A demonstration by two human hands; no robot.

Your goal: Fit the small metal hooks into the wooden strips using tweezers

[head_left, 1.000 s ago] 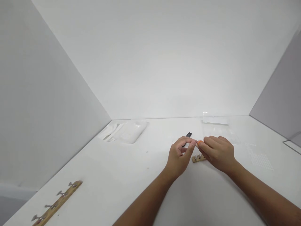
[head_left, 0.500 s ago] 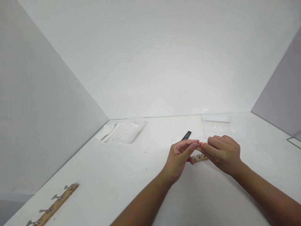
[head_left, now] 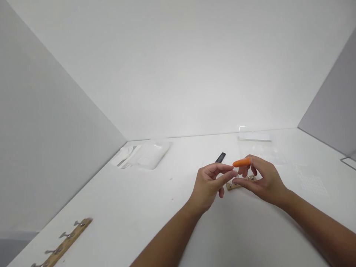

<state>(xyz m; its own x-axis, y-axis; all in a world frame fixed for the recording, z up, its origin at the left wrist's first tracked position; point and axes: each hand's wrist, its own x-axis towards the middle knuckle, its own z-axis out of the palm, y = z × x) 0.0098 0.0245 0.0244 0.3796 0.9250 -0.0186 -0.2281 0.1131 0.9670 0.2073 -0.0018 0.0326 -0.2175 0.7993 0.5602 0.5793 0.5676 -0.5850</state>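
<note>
My left hand pinches thumb and forefinger around a small clear piece, too small to name. Facing it, my right hand has its thumb and forefinger apart, one above and one below the piece. An orange finger cot covers the right forefinger. Whether the right thumb touches the clear piece I cannot tell. Below both hands lies a wooden strip with metal hooks, partly hidden by the fingers. A black flat-handled tool pokes out behind the left hand.
Another wooden strip with several metal hooks lies at the front left. Clear plastic packaging rests at the back left. A clear box-like holder and a sheet of round clear dots are on the right. White walls enclose the table.
My right hand has opened from a curled grip near the left fingertips, and its orange-covered forefinger now stretches out in full view. The left hand stays nearly in place, still pinching.
</note>
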